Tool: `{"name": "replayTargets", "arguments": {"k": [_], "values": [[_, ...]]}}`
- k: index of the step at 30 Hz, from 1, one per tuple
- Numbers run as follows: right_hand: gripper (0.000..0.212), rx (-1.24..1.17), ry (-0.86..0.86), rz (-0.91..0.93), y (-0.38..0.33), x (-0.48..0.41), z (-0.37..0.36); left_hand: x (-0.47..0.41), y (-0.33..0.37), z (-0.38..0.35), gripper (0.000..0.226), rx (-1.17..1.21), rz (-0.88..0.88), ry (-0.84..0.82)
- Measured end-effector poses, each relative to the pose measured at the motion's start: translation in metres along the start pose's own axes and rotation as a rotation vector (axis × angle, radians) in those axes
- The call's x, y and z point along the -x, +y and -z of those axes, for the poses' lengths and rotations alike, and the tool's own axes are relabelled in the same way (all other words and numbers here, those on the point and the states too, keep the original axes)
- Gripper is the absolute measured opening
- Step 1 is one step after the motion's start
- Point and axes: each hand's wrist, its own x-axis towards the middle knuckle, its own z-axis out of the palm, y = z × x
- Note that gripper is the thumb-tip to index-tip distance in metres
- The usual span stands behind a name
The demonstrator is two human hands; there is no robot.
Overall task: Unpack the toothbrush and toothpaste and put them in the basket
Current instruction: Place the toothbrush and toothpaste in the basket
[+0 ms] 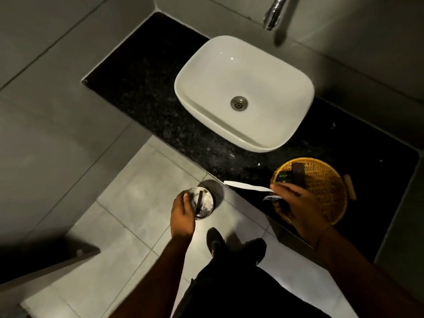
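— Dark trousers (229, 290) and a black shoe (214, 241) fill the bottom of the view, over the pale floor (128, 203). What do the hands do?

— The left hand (182, 216) is above a small round metal bin (202, 203) that stands on the floor just beside the counter (149, 104) edge. Its fingers are bent down at the bin's rim. If they really grip the rim, I cannot tell. Inside the bin I see white crumpled material and one dark strip.

— And the right one?

— The right hand (298, 207) is over the near side of the basket (325, 180). Its fingers are closed around a white toothbrush (247, 186), which points to the left, out over the counter edge. A second small white piece shows just under the thumb; it is too blurred to name.

— Where is the basket?

— On the black counter, to the right of the white sink (244, 65). It is woven and yellow. In it lie a dark green packet (284, 176) and a dark brown flat box (298, 172), touching each other. Whether one is the toothpaste, I cannot tell.

— Anything more?

— A small tan object (350, 187) lies on the counter just right of the basket. A chrome tap (274, 12) hangs above the sink.
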Motion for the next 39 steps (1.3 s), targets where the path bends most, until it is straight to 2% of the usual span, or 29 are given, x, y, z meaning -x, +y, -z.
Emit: {"name": "replayTargets", "arguments": {"k": [2, 4, 6, 9, 12, 15, 18, 20, 24, 26, 29, 33, 39], "values": [[0.009, 0.071, 0.059, 0.068, -0.004, -0.001, 0.011, 0.003, 0.036, -0.012, 0.04, -0.019, -0.187, 0.052], [0.008, 0.164, 0.132, 0.125, -0.005, -0.006, 0.025, 0.01, 0.078, -0.03, 0.041, -0.08, -0.466, 0.059], [0.012, 0.201, 0.167, 0.128, -0.008, -0.011, 0.041, 0.024, 0.123, -0.057, 0.039, -0.149, -0.741, -0.063], [0.011, 0.22, 0.159, 0.127, -0.018, -0.012, 0.059, 0.045, 0.175, -0.101, 0.043, -0.44, -1.045, -0.336], [0.011, 0.183, 0.181, 0.218, -0.033, -0.009, 0.08, 0.063, 0.203, -0.132, 0.04, -0.638, -1.17, -0.568], [0.016, 0.195, 0.266, 0.305, -0.046, -0.007, 0.102, 0.067, 0.217, -0.148, 0.03, -0.598, -1.226, -0.659], [0.027, 0.082, 0.32, 0.289, -0.045, -0.009, 0.119, 0.067, 0.22, -0.167, 0.031, -0.541, -1.105, -0.738], [0.032, -0.014, 0.339, 0.235, -0.039, -0.015, 0.128, 0.067, 0.216, -0.179, 0.028, -0.459, -0.89, -0.726], [0.024, -0.242, 0.355, 0.101, -0.02, -0.025, 0.147, 0.064, 0.202, -0.203, 0.02, -0.25, -0.424, -0.665], [0.02, -0.26, 0.349, 0.076, -0.011, -0.03, 0.156, 0.063, 0.198, -0.214, 0.02, -0.112, -0.216, -0.655], [0.018, -0.24, 0.291, 0.042, -0.005, -0.037, 0.162, 0.065, 0.194, -0.224, 0.025, -0.039, -0.012, -0.63], [0.028, -0.035, 0.283, 0.004, -0.005, -0.044, 0.163, 0.07, 0.19, -0.235, 0.024, 0.033, 0.104, -0.643], [0.041, 0.154, 0.342, 0.073, 0.003, -0.055, 0.158, 0.076, 0.189, -0.251, 0.032, 0.026, 0.004, -0.705]]}}
